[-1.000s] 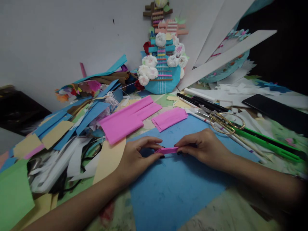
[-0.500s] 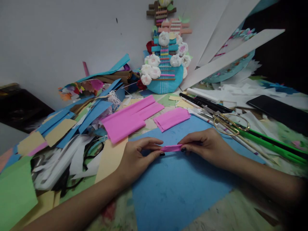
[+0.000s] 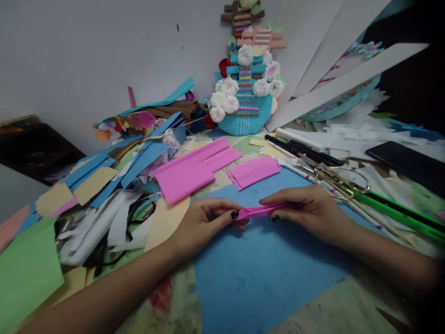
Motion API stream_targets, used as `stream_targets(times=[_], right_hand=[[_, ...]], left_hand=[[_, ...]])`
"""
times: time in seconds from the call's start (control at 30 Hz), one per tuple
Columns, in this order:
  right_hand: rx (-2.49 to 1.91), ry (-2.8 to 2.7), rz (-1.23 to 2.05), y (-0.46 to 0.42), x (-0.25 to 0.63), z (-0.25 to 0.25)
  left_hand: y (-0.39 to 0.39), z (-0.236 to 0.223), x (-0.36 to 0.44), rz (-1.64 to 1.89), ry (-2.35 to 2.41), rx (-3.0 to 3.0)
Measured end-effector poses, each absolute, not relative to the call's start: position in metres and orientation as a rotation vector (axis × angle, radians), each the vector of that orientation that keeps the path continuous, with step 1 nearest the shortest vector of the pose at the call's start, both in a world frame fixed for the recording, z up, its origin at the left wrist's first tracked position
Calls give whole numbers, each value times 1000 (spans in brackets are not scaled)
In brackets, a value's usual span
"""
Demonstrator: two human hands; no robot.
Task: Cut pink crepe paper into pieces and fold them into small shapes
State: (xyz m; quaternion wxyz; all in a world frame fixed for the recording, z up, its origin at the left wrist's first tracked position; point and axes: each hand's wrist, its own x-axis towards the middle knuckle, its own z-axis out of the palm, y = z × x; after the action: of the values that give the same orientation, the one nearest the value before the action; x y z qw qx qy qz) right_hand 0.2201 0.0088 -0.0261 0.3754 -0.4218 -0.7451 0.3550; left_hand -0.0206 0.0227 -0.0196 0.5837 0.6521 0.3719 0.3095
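A narrow folded strip of pink crepe paper (image 3: 255,212) stretches between my two hands, above a blue sheet (image 3: 260,278). My left hand (image 3: 212,220) pinches its left end between thumb and fingers. The right end runs into my right hand (image 3: 309,211), whose thumb and fingers are closed on it and hide part of it. Just beyond the hands lies a folded pink paper piece (image 3: 253,171). A larger folded pink paper (image 3: 191,169) rests to its left, partly over a beige sheet (image 3: 167,220).
Gold-handled scissors (image 3: 342,181), black pens (image 3: 306,150) and a green cutter (image 3: 399,211) lie at right, near a black phone (image 3: 410,164). Paper scraps and a white glue gun (image 3: 93,232) crowd the left. A blue paper guitar (image 3: 245,116) with white flowers leans at the back.
More of the pink strip now shows between the hands, and its right end reaches further into my right hand. My left thumb has come up onto the strip. The view has shifted slightly left.
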Motion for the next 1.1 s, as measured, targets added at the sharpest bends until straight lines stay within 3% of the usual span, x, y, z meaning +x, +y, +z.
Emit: stream_targets(times=[0.6, 1.1], right_hand=[[-756, -2202, 527, 6, 219, -26], [-752, -2212, 577, 4, 216, -27]], left_hand=[[23, -21, -22, 757, 993, 1694], [20, -21, -19, 769, 1021, 1786]])
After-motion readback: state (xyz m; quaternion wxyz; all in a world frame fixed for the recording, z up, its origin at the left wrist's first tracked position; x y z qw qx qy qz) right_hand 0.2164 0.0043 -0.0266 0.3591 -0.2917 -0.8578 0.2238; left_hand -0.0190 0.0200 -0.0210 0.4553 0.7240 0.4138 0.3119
